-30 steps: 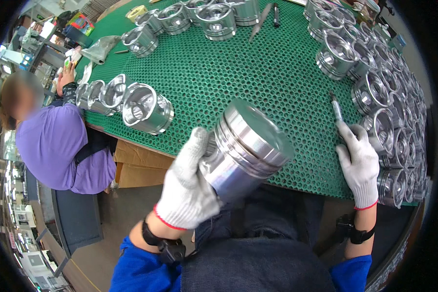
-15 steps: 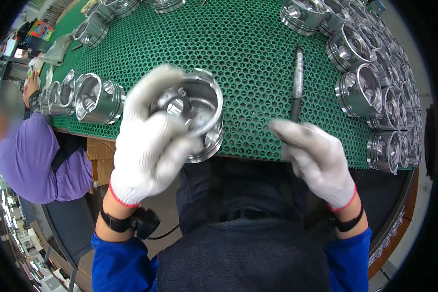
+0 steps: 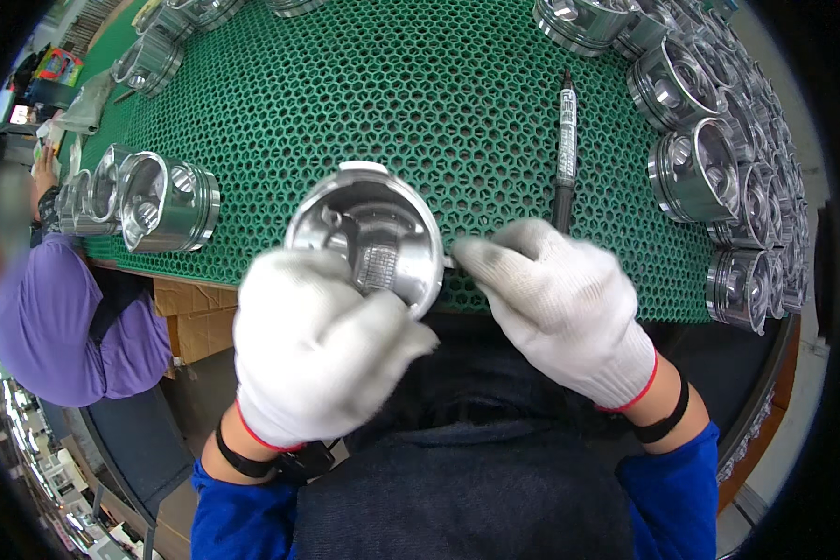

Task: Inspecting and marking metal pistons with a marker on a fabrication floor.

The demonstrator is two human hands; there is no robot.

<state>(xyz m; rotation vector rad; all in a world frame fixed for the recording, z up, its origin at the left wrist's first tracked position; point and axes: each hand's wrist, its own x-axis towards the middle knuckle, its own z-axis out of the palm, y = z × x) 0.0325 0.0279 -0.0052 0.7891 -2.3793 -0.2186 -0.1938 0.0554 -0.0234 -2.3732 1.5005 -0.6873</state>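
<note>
A white-gloved left hand holds a metal piston, hollow end up, its grip on the near-left rim at the near edge of a green-matted table. The right hand, fingers bunched narrow, meets the right rim; whether it holds anything cannot be told. Beyond lies a marker.

The silver piston (shiny, hollow) is held open-end up.
</note>
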